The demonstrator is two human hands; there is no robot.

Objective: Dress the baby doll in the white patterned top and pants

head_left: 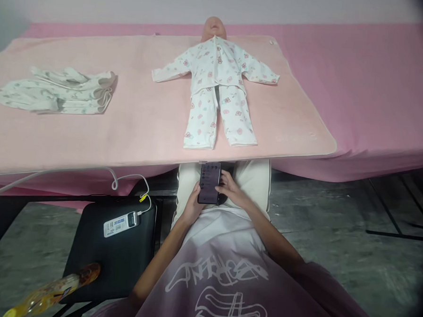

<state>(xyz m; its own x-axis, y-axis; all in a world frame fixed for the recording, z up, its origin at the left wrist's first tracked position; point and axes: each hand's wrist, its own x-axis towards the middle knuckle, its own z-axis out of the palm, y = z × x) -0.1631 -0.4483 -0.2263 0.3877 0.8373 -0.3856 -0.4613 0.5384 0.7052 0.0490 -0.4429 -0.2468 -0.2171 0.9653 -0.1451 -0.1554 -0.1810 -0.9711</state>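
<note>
In my lap, below the table's front edge, a dark smartphone with a lit screen is held upright. My left hand is closed round its left edge. My right hand is at the phone's right side, thumb by the screen and fingers partly behind it. Beyond the phone, on a pink mat, lies a baby doll on its back. It wears a white patterned long-sleeved top and matching trousers, with sleeves and legs spread.
Folded white patterned clothes lie on the mat's left. A black chair at my left carries a white power bank with a cable running past the table edge. A yellow-capped drink bottle is at lower left. Pink cloth covers the table.
</note>
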